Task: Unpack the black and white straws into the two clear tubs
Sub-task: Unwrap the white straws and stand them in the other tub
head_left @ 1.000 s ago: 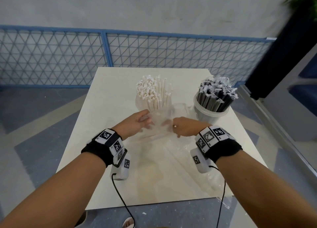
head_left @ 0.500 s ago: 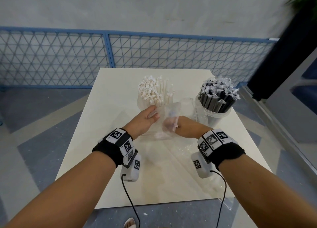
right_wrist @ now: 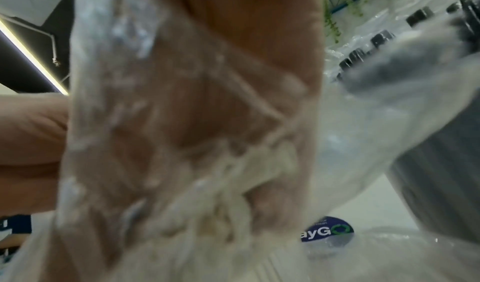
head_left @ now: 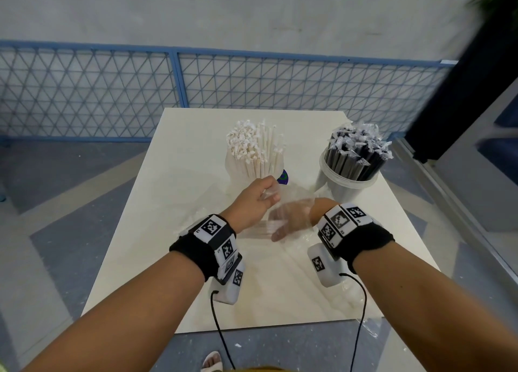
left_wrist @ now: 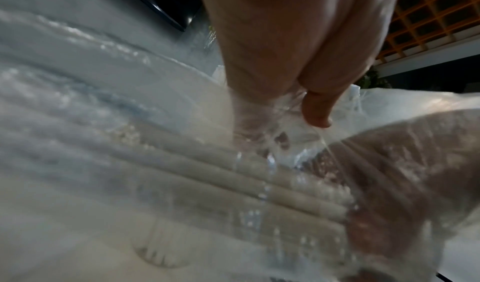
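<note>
The left hand (head_left: 253, 199) is pinching the top edge of a clear bag (head_left: 283, 217), thumb and fingers curled on the film, wrist up off the table (head_left: 179, 158). The right hand (head_left: 291, 220) is shoved inside that bag, so from the head cam you only see it through the plastic, fingers pointing left and fairly straight. Can't tell whether it's actually got hold of anything in there.

The left wrist cam fills in what the head cam misses: a row of white straws (left_wrist: 259, 186) still lying side by side inside the bag, with the right hand's fingers (left_wrist: 389, 184) a blurry brown shape right at their ends. The right wrist cam is mostly smeared plastic over the palm, but it does show a round blue sticker (right_wrist: 328, 232) on the film and the dark tub wall to the right.

Further out, both tubs stand upright at the far half of the table. The left tub (head_left: 232, 172) is packed with white straws, the right tub (head_left: 343, 188) with black straws (head_left: 356, 156) in crinkly clear wrappers. More loose film lies flat under the forearms
</note>
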The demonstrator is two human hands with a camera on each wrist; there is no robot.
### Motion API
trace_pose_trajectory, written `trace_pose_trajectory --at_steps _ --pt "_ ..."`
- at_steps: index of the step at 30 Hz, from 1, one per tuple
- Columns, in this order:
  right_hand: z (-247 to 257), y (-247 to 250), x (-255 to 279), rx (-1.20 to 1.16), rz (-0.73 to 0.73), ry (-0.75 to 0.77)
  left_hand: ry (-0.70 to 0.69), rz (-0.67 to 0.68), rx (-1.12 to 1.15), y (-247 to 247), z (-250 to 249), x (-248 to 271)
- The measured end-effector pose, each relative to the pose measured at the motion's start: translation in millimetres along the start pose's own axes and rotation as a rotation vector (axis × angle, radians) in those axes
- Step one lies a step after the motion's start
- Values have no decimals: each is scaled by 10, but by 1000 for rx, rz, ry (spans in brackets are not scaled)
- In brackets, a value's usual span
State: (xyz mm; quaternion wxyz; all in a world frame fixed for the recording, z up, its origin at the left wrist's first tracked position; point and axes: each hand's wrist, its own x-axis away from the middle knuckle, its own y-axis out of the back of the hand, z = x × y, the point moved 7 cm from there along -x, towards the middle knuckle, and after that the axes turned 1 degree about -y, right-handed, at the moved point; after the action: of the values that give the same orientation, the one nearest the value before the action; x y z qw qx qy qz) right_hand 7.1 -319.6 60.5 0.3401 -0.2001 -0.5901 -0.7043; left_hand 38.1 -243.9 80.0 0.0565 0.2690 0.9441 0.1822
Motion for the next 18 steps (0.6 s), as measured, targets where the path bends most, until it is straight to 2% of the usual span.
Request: trace_pose_trajectory --at_steps 3,6,9,11,13,15,18 --pt "9 -32 18 -104 54 61 9 -3 10 49 -23 36" --pt "-29 71 91 -150 14 113 46 106 -1 106 -27 75" --pt "-47 208 228 -329 -2 193 118 247 -237 156 80 134" --pt "-75 299 329 -386 31 249 133 268 -389 229 171 159" --pt "-183 401 412 -396 21 264 150 237 -432 330 258 162" --pt "-322 536 466 -533 -76 275 165 204 -392 401 338 145" --pt "-498 765 507 -1083 -371 367 204 117 -250 413 392 135"
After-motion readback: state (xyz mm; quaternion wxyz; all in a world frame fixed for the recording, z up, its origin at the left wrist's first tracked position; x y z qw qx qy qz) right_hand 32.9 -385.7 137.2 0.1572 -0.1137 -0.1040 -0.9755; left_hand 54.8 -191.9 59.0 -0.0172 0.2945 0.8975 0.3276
